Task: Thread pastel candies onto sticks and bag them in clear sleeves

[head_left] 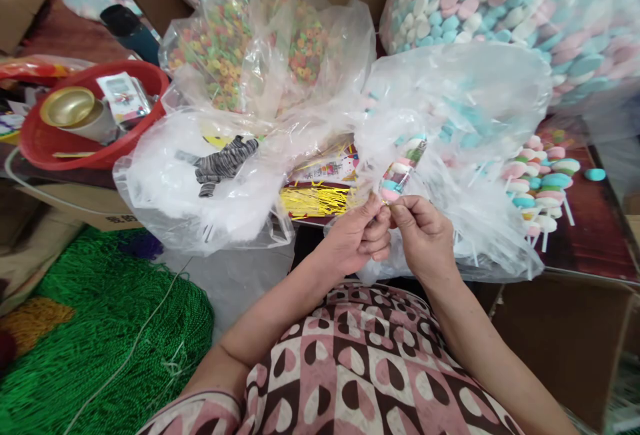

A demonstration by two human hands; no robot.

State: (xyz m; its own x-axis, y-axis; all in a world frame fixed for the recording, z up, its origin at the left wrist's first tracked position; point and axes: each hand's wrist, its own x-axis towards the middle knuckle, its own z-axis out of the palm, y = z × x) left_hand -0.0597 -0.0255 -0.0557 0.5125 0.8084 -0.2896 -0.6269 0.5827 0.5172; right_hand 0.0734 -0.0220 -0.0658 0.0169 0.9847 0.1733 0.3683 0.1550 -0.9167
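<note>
Between my two hands stands a wrapped marshmallow skewer, tilted to the right, with pink, blue, white and green pieces inside clear film. My left hand pinches the gathered lower end of the wrapper, its fingers curled. Close against it, my right hand grips the same end between thumb and forefinger. What exactly lies between the fingertips is partly hidden. Just left of my hands lies a bundle of yellow twist ties, with printed wrappers behind it.
Unwrapped marshmallow skewers are piled at the right. Large bags of marshmallows and gummy rings stand behind. A plastic bag with white contents and a red basin sit left. Green cord heaps below.
</note>
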